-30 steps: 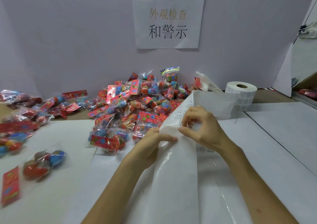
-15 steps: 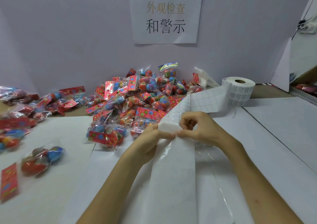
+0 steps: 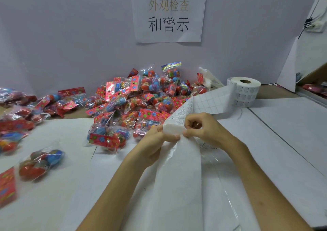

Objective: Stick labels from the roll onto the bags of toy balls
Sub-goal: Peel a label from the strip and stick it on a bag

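Note:
A white label roll [image 3: 245, 91] stands at the back right, its strip [image 3: 210, 101] unwound toward me and folded over at my hands. My left hand [image 3: 155, 140] pinches the strip's fold from the left. My right hand [image 3: 203, 128] pinches the same fold from the right, thumb and forefinger at the printed labels. The used backing [image 3: 178, 186] hangs down between my forearms. A heap of clear bags of red and blue toy balls [image 3: 141, 98] lies behind my hands. One single bag [image 3: 41, 163] lies apart at the left.
More bags [image 3: 19, 114] spread along the left edge. A paper sign [image 3: 169, 13] hangs on the purple wall behind the heap. White sheets [image 3: 283, 133] cover the table, with a seam running diagonally at the right. A clear film [image 3: 219, 177] lies under my right forearm.
My hands have lowered the strip and drawn together at its fold. The raised flap that hid the roll has dropped, so the gridded back of the strip now shows.

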A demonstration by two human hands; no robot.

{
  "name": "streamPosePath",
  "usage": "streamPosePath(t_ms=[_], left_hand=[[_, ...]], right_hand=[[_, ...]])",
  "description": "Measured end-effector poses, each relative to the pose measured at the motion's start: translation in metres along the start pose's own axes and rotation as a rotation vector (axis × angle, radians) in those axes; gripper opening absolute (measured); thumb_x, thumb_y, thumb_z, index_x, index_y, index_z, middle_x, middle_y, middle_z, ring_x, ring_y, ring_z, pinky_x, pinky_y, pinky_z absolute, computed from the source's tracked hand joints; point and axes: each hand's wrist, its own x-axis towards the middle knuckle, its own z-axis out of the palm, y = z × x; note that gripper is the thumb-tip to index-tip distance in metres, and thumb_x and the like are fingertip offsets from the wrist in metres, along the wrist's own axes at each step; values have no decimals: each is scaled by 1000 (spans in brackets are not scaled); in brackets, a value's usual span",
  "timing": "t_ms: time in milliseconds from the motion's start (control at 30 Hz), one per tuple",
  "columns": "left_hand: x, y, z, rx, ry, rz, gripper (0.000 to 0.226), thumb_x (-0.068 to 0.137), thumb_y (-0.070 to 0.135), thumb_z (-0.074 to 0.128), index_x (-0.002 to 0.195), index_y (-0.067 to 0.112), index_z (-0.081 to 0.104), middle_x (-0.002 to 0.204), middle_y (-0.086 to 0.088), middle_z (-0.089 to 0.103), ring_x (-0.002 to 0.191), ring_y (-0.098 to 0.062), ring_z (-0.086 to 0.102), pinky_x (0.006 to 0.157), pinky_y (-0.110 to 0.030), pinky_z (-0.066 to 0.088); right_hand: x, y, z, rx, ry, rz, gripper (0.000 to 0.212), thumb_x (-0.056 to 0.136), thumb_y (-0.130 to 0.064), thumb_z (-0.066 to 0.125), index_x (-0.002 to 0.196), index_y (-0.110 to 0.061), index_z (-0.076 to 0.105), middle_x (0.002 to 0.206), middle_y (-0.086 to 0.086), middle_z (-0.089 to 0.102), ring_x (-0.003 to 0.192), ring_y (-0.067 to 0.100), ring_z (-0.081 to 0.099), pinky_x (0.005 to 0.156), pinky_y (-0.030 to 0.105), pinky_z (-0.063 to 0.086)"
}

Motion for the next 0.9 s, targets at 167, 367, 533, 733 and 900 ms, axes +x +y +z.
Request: streamPosePath(t_ms=[167, 367, 533, 733, 900], left_hand=[[2, -2, -2, 38, 0, 8, 24, 89, -11, 60, 106, 1, 73, 89, -15, 72, 74, -24, 70, 66, -30, 58], [1, -1, -1, 29, 38, 3, 26, 88, -11, 62, 110, 1, 71, 91, -14, 73, 73, -21, 70, 66, -29, 58], [-1, 3, 4, 13, 183, 22, 65, 82, -8, 75, 135, 19, 52, 104, -10, 76, 91, -31, 75, 81, -48, 63], [0, -3, 8, 403, 181, 282, 48, 91, 21, 76, 133, 37, 60, 126, 13, 65, 112, -13, 64, 86, -30, 57], [-6, -10, 17, 505, -337, 88, 35, 100, 47, 56, 127, 29, 71, 103, 18, 74, 82, -10, 60, 68, -13, 48]], right_hand=[[-1, -1, -1, -26, -3, 11, 29, 80, -4, 74, 62, -20, 57, 67, -5, 58, 66, 10, 52, 67, 33, 46], [-3, -1, -5, -20, 94, 14, 21, 72, -10, 64, 61, -28, 67, 67, -7, 68, 62, 1, 57, 61, 15, 46], [2, 13, -16, -155, 620, 100, 18, 82, -7, 65, 70, -20, 68, 67, -11, 68, 66, 6, 62, 62, 19, 49], [2, 13, -19, 34, 883, -8, 6, 92, -15, 69, 87, -19, 68, 79, -12, 67, 71, 4, 62, 62, 9, 46], [5, 6, -10, 23, 774, -91, 5, 93, -20, 72, 89, -19, 69, 78, -11, 67, 71, 7, 62, 64, 15, 48]])
